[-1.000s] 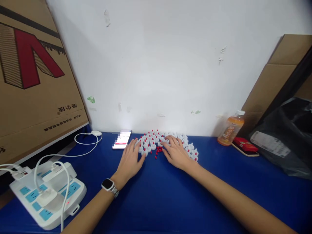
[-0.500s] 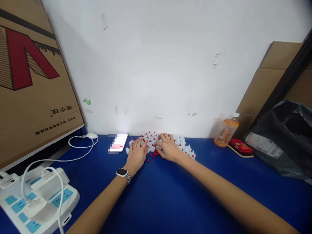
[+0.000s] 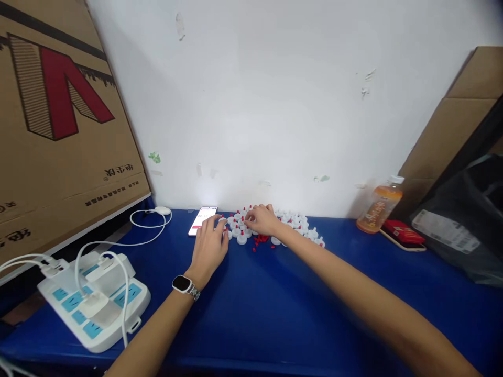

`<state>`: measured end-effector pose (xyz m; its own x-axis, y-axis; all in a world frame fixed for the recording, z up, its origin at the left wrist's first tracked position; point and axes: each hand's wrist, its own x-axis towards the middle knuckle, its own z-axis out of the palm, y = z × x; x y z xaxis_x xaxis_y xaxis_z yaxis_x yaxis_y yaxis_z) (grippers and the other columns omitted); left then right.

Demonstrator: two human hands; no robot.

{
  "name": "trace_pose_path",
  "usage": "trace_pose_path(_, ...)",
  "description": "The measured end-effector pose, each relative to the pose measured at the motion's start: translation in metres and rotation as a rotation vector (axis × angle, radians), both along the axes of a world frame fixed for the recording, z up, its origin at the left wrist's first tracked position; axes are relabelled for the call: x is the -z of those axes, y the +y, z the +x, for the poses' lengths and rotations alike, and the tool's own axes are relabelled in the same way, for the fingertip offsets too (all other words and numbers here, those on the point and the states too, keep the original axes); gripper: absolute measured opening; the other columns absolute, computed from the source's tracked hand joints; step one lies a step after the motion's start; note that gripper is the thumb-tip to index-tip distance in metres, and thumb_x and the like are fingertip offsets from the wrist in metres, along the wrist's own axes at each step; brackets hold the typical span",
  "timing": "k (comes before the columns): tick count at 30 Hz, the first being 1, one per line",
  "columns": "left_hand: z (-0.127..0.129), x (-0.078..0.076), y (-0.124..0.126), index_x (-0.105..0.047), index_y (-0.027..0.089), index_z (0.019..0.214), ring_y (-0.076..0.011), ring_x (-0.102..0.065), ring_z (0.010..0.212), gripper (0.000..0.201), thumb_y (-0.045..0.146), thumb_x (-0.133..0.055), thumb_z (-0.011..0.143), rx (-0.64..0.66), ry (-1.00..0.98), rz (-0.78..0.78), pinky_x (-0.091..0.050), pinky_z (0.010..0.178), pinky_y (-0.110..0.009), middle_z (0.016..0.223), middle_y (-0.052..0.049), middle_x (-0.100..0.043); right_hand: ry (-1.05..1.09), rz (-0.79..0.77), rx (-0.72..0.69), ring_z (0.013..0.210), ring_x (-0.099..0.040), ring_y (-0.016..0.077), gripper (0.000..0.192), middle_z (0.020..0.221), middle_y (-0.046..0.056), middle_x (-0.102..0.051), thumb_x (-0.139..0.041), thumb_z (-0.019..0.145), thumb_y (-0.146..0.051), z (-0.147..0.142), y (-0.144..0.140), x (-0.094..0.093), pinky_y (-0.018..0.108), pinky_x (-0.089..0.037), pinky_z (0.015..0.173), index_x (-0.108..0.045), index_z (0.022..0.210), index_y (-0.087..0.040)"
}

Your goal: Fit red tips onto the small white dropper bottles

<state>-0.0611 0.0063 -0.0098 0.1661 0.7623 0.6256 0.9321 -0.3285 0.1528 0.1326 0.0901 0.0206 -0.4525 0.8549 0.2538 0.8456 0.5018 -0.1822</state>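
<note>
A pile of white spouted caps (image 3: 241, 239), many with small red tips, lies at the table's back edge. At the pile's left end my left hand (image 3: 209, 246), with a watch on its wrist, has thumb and fingers curved around a white spouted cap (image 3: 222, 222) with a red tip. Over the middle of the pile, my right hand (image 3: 262, 220) has thumb and forefinger pinched at a small red tip (image 3: 243, 218); its other fingers are bent. Several loose red tips (image 3: 261, 239) lie in front of my right hand.
A lit phone (image 3: 202, 220) lies left of the pile. A power strip (image 3: 98, 335) with white cables sits at front left. At right are an orange drink bottle (image 3: 379, 208), a red packet (image 3: 404, 231) on another phone, and a dark plastic bag (image 3: 463, 225). A white wall stands behind.
Both hands were spread over the pile. The left has drawn to the pile's left end and curled around a cap; the right has closed into a pinch. The view has shifted slightly.
</note>
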Motion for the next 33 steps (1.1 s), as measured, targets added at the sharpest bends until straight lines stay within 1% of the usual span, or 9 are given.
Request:
trace_pose_path(2,-0.01,0.004,0.001,-0.06,0.019,0.123,-0.0323,-0.051,0.118,0.033,0.021,-0.046,0.094,-0.021,0.02,-0.073,-0.045,0.098,-0.048,0.129,-0.013,-0.056,-0.04,-0.08,0.05,0.099,-0.058,0.0263,0.025,0.089,0.008,-0.071,-0.059,0.086,-0.041,-0.01,0.007,-0.004,0.04,-0.026,0.09,-0.074,0.085,-0.022)
trace_pose_path(5,-0.019,0.012,0.009,-0.063,0.016,0.119,-0.0308,-0.055,0.112,0.031,0.018,-0.046,0.092,0.012,-0.025,-0.205,-0.047,0.097,-0.046,0.118,-0.013,-0.06,-0.06,-0.126,0.094,0.093,-0.062,0.0257,0.017,0.086,0.008,-0.073,-0.064,0.079,-0.033,-0.022,0.014,-0.007,0.04,-0.026,0.09,-0.074,0.08,-0.02)
trace_pose_path(11,-0.022,0.022,0.017,-0.063,0.017,0.1,-0.0205,-0.065,0.093,0.018,0.025,-0.063,0.084,0.117,-0.437,-0.349,-0.054,0.086,-0.033,0.11,-0.009,-0.061,-0.006,-0.113,0.123,0.092,-0.064,0.0234,0.016,0.09,0.005,-0.075,-0.063,0.073,-0.021,-0.024,0.011,-0.005,0.038,-0.026,0.089,-0.072,0.086,-0.02)
trace_pose_path(13,-0.023,0.023,0.016,-0.062,0.018,0.097,-0.02,-0.065,0.095,0.019,0.028,-0.067,0.081,0.16,-0.498,-0.378,-0.053,0.088,-0.032,0.106,-0.008,-0.064,0.004,-0.114,0.112,0.092,-0.064,0.0229,0.014,0.089,0.004,-0.075,-0.062,0.074,-0.021,-0.021,0.01,-0.004,0.038,-0.026,0.089,-0.072,0.084,-0.021)
trace_pose_path(19,-0.021,0.026,0.018,-0.065,0.021,0.104,-0.025,-0.064,0.098,0.024,0.032,-0.065,0.082,0.075,-0.37,-0.36,-0.05,0.087,-0.037,0.102,-0.008,-0.068,-0.009,-0.119,0.049,0.09,-0.064,0.0219,0.012,0.088,0.004,-0.075,-0.062,0.076,-0.024,-0.022,0.015,-0.007,0.037,-0.026,0.09,-0.072,0.081,-0.021)
trace_pose_path(26,-0.013,0.027,0.016,-0.064,0.02,0.11,-0.0187,-0.065,0.087,0.027,0.023,-0.059,0.083,0.134,-0.391,-0.3,-0.054,0.079,-0.033,0.115,-0.008,-0.057,-0.054,-0.149,0.017,0.088,-0.064,0.0223,0.009,0.083,0.004,-0.074,-0.063,0.073,-0.018,-0.031,0.016,-0.007,0.038,-0.025,0.091,-0.072,0.074,-0.02)
trace_pose_path(28,-0.011,0.025,0.011,-0.059,0.02,0.116,-0.0183,-0.064,0.088,0.033,0.022,-0.057,0.083,0.136,-0.394,-0.273,-0.054,0.078,-0.033,0.116,-0.008,-0.053,-0.05,-0.147,0.018,0.089,-0.063,0.0225,0.01,0.084,0.004,-0.074,-0.065,0.073,-0.02,-0.03,0.015,-0.007,0.038,-0.026,0.091,-0.073,0.08,-0.02)
trace_pose_path(30,-0.009,0.023,0.005,-0.056,0.02,0.119,-0.0181,-0.064,0.088,0.036,0.026,-0.057,0.083,0.144,-0.383,-0.248,-0.054,0.077,-0.033,0.116,-0.008,-0.051,-0.032,-0.129,0.023,0.09,-0.063,0.0221,0.02,0.088,0.004,-0.074,-0.066,0.075,-0.025,-0.027,0.012,-0.008,0.037,-0.026,0.09,-0.072,0.094,-0.021)
trace_pose_path(33,-0.004,0.02,-0.001,-0.053,0.021,0.114,-0.0161,-0.061,0.077,0.035,0.037,-0.06,0.083,0.156,-0.359,-0.254,-0.053,0.072,-0.033,0.11,-0.006,-0.052,0.038,-0.053,0.037,0.086,-0.063,0.0199,0.027,0.087,0.003,-0.073,-0.059,0.083,-0.031,-0.017,0.0,-0.006,0.036,-0.028,0.089,-0.068,0.106,-0.021)
